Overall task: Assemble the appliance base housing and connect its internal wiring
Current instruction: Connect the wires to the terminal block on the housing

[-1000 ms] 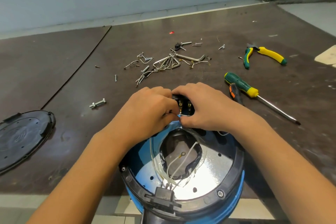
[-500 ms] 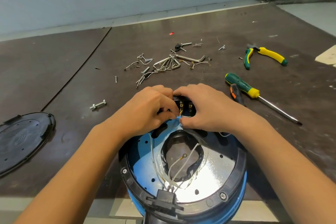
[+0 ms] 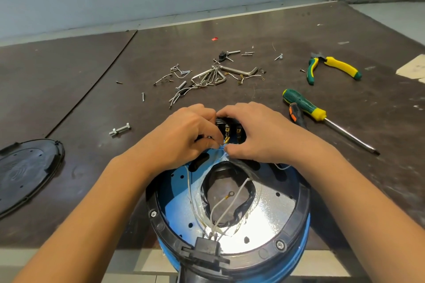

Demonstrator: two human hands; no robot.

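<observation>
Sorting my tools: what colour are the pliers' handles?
The pliers have yellow and green handles; the head view shows them.

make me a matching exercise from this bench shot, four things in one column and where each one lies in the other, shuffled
Things
1. pliers
2. black cover
3. bolt
4. ring terminal

Places
a. inside the central opening of the housing
b. far right of the table, beyond the screwdriver
c. far left of the table
d. on the table, just left of the left hand

Pairs: 1-b, 2-c, 3-d, 4-a
</observation>
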